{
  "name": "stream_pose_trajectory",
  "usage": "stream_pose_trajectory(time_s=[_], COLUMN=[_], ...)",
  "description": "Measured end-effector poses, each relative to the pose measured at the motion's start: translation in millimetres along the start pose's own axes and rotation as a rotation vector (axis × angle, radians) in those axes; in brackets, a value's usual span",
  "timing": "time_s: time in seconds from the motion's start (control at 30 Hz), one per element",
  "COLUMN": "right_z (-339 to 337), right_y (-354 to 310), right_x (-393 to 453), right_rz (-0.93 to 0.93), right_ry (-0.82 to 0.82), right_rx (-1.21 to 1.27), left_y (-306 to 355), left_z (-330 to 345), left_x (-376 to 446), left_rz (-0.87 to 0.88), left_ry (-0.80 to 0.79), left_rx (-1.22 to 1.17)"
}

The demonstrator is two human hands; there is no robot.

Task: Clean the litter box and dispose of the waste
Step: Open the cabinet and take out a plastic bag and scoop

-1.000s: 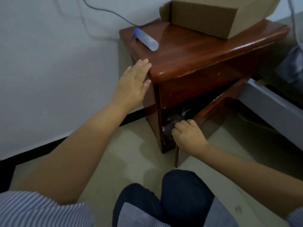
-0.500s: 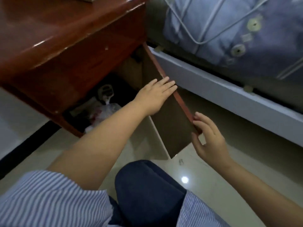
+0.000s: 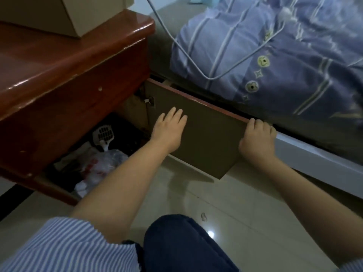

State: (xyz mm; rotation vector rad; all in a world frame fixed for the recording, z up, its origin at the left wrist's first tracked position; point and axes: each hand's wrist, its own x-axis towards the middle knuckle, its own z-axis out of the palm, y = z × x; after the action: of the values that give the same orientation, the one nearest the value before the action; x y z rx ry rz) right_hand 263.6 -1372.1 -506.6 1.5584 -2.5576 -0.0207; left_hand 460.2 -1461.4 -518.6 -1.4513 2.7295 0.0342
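Note:
The cabinet door (image 3: 208,134) of a reddish wooden nightstand (image 3: 64,75) stands swung wide open toward the bed. My left hand (image 3: 169,128) lies flat, fingers apart, on the door's inner face. My right hand (image 3: 257,136) is curled over the door's free top corner, gripping its edge. Inside the dark cabinet a white slotted litter scoop (image 3: 105,135) stands upright behind a crumpled clear plastic bag (image 3: 102,165) with red print. No litter box is in view.
A cardboard box (image 3: 49,14) sits on the nightstand top. A bed with a blue striped quilt (image 3: 275,55) and a grey bed frame (image 3: 318,160) runs along the right, with a white cable (image 3: 196,61) draped over it. Pale tiled floor (image 3: 216,203) lies below; my knee (image 3: 182,244) is at bottom centre.
The door has swung further open toward the bed. My left hand went from the nightstand top to the door's inner face; my right hand closed over the door's top corner.

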Motion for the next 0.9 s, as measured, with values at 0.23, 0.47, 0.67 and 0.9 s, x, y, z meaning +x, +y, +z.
stream_pose_trajectory(time_s=[0.23,0.47,0.67,0.9], right_z=[16,88,163,210], right_y=[-79,-217,-320,-361], right_x=[2,8,-1,9], right_rz=[-0.276,-0.810,-1.049,-0.915], right_ry=[-0.153,-0.389,-0.482,-0.519], right_rx=[-0.060,-0.009,0.077,0.040], left_y=[-91,-127,-131,-123], left_z=[69,129,169,196], left_x=[-70,-119,-146,-155], left_rz=[-0.317,-0.662,-0.737,-0.834], left_ry=[-0.177,-0.325,-0.323,-0.063], left_rx=[-0.024,-0.113,-0.097,-0.204])
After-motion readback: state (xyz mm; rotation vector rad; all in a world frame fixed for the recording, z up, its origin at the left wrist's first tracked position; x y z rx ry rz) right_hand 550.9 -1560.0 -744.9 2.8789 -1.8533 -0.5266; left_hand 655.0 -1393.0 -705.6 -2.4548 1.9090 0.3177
